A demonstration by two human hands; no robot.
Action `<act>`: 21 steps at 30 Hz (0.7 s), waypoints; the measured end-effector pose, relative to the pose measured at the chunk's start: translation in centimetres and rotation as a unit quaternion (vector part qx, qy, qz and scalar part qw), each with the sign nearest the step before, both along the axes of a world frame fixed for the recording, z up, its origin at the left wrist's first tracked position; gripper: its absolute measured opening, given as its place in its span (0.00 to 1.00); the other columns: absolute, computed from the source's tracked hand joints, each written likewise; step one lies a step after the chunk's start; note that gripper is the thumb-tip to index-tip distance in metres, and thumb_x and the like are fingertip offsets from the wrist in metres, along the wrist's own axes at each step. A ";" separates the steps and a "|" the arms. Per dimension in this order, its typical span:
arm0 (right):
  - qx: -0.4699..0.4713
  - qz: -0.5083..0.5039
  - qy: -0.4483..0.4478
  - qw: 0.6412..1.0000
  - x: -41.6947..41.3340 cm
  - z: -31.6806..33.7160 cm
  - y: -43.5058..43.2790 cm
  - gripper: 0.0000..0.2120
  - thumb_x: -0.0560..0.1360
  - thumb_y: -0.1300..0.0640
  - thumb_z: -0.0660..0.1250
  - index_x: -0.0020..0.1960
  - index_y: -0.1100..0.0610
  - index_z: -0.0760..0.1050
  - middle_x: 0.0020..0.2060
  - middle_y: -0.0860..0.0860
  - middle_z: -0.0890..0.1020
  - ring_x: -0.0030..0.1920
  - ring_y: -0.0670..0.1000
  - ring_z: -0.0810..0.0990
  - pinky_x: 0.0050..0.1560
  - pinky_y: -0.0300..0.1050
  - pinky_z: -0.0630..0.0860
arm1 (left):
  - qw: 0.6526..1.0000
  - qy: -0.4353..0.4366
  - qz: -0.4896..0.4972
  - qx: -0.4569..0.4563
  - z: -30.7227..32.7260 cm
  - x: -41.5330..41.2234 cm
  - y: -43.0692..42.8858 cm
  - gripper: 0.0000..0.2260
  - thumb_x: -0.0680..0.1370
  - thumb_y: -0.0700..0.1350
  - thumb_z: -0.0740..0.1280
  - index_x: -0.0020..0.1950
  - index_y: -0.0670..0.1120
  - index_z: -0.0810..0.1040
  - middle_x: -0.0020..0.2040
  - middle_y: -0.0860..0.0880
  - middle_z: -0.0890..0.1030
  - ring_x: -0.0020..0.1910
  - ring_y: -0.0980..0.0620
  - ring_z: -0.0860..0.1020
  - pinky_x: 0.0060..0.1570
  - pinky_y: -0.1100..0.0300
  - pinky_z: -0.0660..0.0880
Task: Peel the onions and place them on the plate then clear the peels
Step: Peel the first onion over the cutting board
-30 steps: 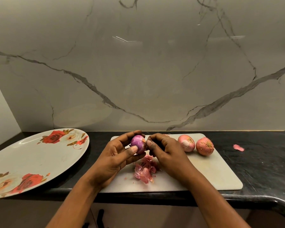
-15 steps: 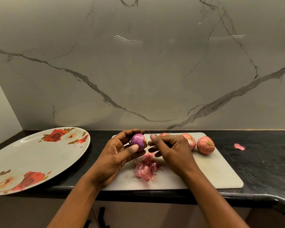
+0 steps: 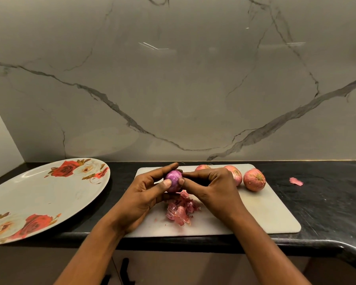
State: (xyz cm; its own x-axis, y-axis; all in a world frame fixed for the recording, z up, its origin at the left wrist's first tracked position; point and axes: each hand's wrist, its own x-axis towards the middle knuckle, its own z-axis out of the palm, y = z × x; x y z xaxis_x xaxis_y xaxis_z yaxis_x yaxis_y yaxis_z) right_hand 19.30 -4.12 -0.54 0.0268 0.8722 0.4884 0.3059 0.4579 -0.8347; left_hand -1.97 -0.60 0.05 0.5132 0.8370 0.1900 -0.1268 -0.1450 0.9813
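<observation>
left hand (image 3: 144,194) cradles the purple onion (image 3: 173,179) — right hand (image 3: 212,186) pinches it.

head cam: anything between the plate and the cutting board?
Head view: only a strip of black countertop between plate and cutting board; the left forearm crosses above it near the front edge.
</observation>
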 end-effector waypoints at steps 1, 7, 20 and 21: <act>0.000 -0.003 -0.004 1.000 0.0 0.0 0.0 0.10 0.76 0.56 0.78 0.58 0.53 0.88 0.47 0.46 0.90 0.48 0.44 0.89 0.52 0.49 0.87 | 1.000 0.003 -0.002 -0.002 0.0 0.0 0.0 0.21 0.82 0.40 0.65 0.76 0.48 0.75 0.69 0.47 0.82 0.69 0.44 0.80 0.66 0.51 0.79; -0.002 -0.027 -0.018 0.999 0.1 -0.2 0.3 0.06 0.76 0.57 0.77 0.52 0.49 0.89 0.40 0.46 0.89 0.41 0.50 0.89 0.45 0.59 0.86 | 1.000 0.006 -0.011 -0.013 -0.1 -0.1 0.2 0.20 0.81 0.40 0.66 0.74 0.48 0.77 0.69 0.46 0.82 0.68 0.43 0.81 0.65 0.51 0.80; -0.007 -0.023 0.000 1.000 0.2 -0.2 0.3 0.05 0.76 0.54 0.78 0.52 0.52 0.89 0.40 0.47 0.89 0.42 0.50 0.89 0.46 0.58 0.87 | 1.000 0.017 -0.010 -0.003 -0.3 -0.3 0.2 0.21 0.82 0.40 0.66 0.75 0.47 0.76 0.71 0.46 0.81 0.69 0.43 0.80 0.67 0.47 0.79; -0.008 -0.025 -0.002 1.000 0.2 -0.2 0.3 0.04 0.76 0.55 0.78 0.51 0.51 0.89 0.40 0.48 0.89 0.41 0.51 0.89 0.46 0.58 0.87 | 1.000 0.019 -0.010 -0.002 -0.3 -0.3 0.2 0.20 0.82 0.39 0.66 0.75 0.47 0.76 0.71 0.46 0.81 0.70 0.43 0.79 0.68 0.47 0.78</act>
State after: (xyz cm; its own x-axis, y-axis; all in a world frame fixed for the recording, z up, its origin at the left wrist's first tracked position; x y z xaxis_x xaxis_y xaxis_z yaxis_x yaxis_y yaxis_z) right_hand 19.52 -3.79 -0.78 0.0681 0.8776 0.4744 0.3311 0.4287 -0.8406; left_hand -2.30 -0.36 -0.30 0.5368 0.8271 0.1666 -0.0927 -0.1384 0.9860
